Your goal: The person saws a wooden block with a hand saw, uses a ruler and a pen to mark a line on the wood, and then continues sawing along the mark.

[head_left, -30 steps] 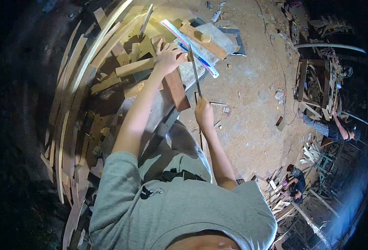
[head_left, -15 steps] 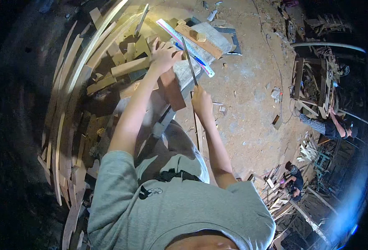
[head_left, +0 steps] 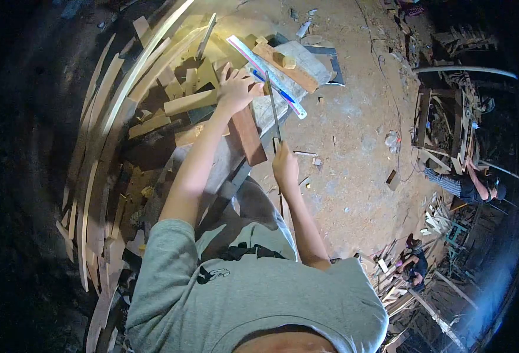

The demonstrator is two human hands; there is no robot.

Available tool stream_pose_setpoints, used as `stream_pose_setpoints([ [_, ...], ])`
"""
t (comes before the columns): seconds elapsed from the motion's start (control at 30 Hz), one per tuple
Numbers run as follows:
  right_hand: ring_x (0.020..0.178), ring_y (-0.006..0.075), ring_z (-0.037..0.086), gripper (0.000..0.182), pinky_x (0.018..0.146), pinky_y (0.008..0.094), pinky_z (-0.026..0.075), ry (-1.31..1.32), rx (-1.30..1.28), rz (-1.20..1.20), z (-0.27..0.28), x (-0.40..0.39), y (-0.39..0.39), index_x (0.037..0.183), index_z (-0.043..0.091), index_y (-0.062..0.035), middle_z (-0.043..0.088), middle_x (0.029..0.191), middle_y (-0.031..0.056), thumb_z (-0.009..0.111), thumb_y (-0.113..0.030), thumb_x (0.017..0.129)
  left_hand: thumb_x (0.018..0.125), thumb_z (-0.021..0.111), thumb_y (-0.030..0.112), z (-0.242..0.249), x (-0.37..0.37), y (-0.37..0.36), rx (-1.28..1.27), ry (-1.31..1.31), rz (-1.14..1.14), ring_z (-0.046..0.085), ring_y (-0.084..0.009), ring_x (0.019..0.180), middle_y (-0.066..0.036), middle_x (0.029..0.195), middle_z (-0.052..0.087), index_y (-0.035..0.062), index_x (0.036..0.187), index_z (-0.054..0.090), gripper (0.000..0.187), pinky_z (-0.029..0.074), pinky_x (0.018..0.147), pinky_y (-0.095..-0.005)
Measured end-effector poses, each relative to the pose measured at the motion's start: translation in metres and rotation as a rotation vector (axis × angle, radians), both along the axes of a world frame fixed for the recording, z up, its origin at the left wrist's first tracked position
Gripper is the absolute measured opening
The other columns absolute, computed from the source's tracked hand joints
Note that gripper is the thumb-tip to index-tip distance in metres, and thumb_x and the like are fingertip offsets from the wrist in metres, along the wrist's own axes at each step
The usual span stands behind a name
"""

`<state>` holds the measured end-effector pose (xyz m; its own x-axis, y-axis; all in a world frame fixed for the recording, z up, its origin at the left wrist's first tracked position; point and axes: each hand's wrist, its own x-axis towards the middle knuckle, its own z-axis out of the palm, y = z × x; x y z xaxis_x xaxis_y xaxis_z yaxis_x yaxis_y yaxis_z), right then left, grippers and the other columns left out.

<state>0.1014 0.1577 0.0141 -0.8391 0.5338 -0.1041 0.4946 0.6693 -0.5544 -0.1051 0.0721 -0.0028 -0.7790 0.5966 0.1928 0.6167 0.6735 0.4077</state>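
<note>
My left hand (head_left: 236,91) presses on the upper end of a reddish-brown wood block (head_left: 248,136), its fingers spread over it. My right hand (head_left: 286,166) is wrapped round the lower end of a long thin metal tool (head_left: 273,105), a saw or file. The tool slants up past the block's right side, its tip near my left fingertips. Beyond it lies a white and pink ruler (head_left: 244,52), with a blue pen (head_left: 284,95) across it. Another brown board (head_left: 294,69) bears a small light wood piece (head_left: 289,62).
Wood offcuts (head_left: 192,101) are heaped left of my left hand. Long curved strips (head_left: 121,88) line the far left. A wooden frame (head_left: 424,117) stands at the right. Two other people (head_left: 474,187) are at the right side, the lower one (head_left: 415,265) among wood scraps.
The tool and my right hand have shifted slightly down the view. The block and my left hand also sit a little lower and further right.
</note>
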Motion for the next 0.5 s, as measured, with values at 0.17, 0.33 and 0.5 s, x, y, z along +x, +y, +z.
stream_pose_setpoints([
  [0.17, 0.069, 0.0448, 0.055, 0.022, 0.058, 0.0529, 0.042, -0.101, 0.016, -0.029, -0.007, -0.032, 0.008, 0.093, 0.051, -0.0025, 0.056, 0.071, 0.0278, 0.04, -0.022, 0.088, 0.083, 0.044, 0.044, -0.005, 0.0, 0.002, -0.003, 0.023, -0.018, 0.048, -0.016, 0.103, -0.003, 0.1, 0.056, 0.0166, 0.088, 0.066, 0.035, 0.012, 0.105, -0.0417],
  [0.33, 0.069, 0.0442, 0.055, 0.021, 0.059, 0.0523, 0.043, -0.013, 0.053, 0.026, -0.005, -0.005, 0.003, 0.091, 0.052, -0.0025, 0.056, 0.071, 0.0268, 0.041, -0.02, 0.087, 0.083, 0.043, 0.044, -0.001, 0.0, -0.002, -0.016, -0.01, -0.042, 0.047, -0.017, 0.105, -0.003, 0.102, 0.056, 0.0171, 0.091, 0.065, 0.035, 0.01, 0.105, -0.0431],
  [0.5, 0.067, 0.0431, 0.056, 0.024, 0.057, 0.0512, 0.044, -0.084, -0.008, 0.011, -0.001, -0.041, 0.003, 0.088, 0.052, 0.0003, 0.056, 0.069, 0.0269, 0.041, -0.021, 0.088, 0.083, 0.044, 0.043, -0.001, -0.003, -0.001, -0.001, 0.015, -0.042, 0.048, -0.0178, 0.103, -0.003, 0.1, 0.056, 0.0171, 0.089, 0.066, 0.034, 0.01, 0.105, -0.0433],
])
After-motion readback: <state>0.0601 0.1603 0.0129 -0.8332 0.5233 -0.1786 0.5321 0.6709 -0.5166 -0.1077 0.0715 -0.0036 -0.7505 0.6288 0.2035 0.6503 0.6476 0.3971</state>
